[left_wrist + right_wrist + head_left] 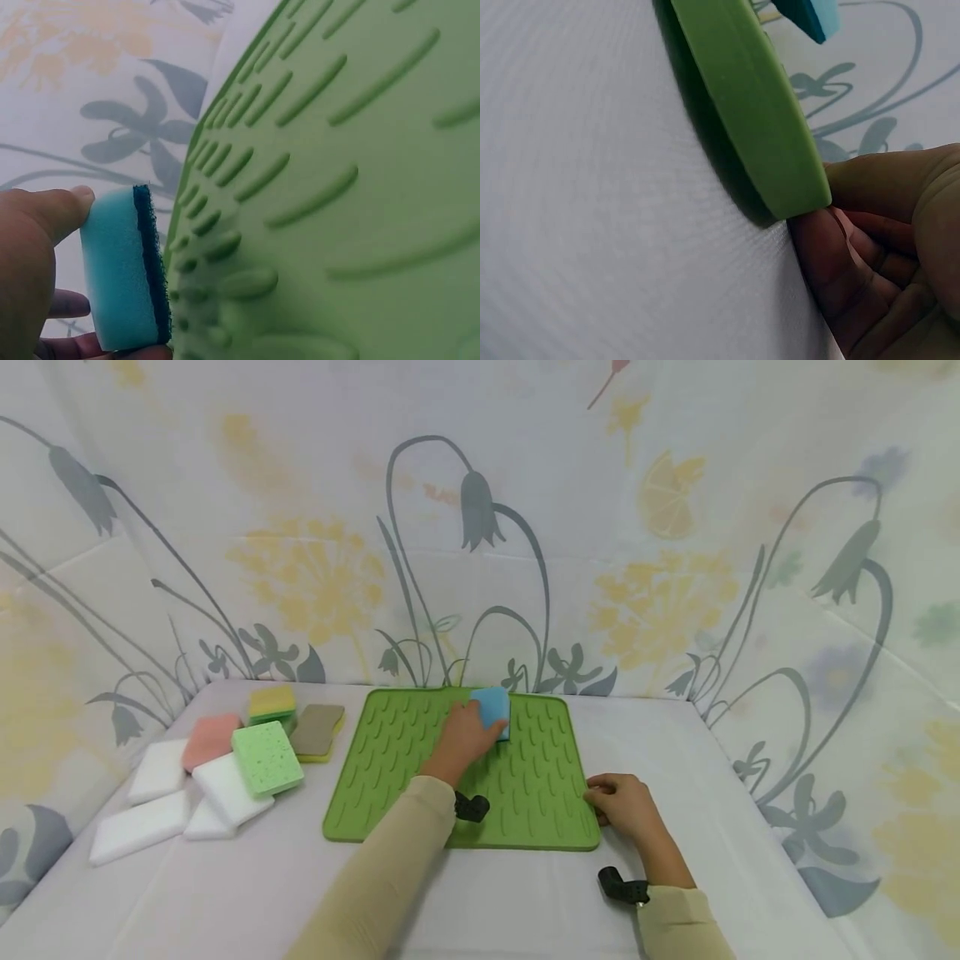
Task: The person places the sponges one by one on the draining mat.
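A light blue sponge [491, 706] with a dark blue scouring layer is held over the far part of the green ridged mat [397, 777]. My left hand [463, 739] grips it between thumb and fingers. In the left wrist view, the sponge [116, 270] stands on its side with its dark face toward the mat [390, 187]; whether they touch, I cannot tell. My right hand [628, 807] pinches the mat's right edge near the front corner. Seen from the right wrist, fingers [829, 255] lie below the mat's rim [769, 142] and another above it.
Left of the mat lies a loose group of sponges: a green one [267, 758], a pink one [212, 740], a yellow-and-green one [272, 702], a grey-and-yellow one [317, 731] and several white ones [142, 827]. A flower-patterned cloth [480, 602] rises behind the white table surface [525, 902].
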The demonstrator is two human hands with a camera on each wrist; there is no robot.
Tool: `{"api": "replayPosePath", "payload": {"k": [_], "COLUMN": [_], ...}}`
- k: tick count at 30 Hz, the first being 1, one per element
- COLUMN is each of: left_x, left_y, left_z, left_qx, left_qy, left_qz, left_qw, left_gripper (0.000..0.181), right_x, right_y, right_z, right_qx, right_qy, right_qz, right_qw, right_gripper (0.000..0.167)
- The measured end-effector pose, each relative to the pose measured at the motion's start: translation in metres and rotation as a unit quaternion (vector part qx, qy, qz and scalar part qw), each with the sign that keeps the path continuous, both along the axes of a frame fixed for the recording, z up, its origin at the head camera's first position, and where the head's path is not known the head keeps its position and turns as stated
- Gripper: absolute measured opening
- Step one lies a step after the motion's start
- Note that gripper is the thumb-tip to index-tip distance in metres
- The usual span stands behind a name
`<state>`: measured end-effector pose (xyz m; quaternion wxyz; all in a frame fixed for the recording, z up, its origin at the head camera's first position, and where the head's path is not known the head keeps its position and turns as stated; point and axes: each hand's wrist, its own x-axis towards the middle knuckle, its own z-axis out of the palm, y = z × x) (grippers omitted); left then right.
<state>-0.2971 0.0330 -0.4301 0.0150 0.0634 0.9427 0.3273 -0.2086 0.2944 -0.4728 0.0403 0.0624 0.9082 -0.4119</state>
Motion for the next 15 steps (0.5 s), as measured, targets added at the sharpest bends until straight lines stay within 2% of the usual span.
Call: {"api": "replayPosePath", "payload": {"k": [8,15], "left_x": [-0.005,-0.007], "left_y": [0.016,0.028], "left_z": [-0.003,-0.005], "left_qx": [0.003,0.023], "left_qy": [-0.001,0.003], "left_qz": [-0.003,-0.008], "left_qw": [1.0000,0.9997], "left_gripper": [0.074,0.073], "right_x": [-0.001,0.000], "right_y": [0.000,0.001], "right_z": [-0.002,-0.002], "right_qx": [0.001,0.007], "right_qy": [0.002,0.011], "right_qz": [-0.005,-0.004], "right_qw": [1.0000,0.9999], "right_gripper": [0.034,0.032]}}
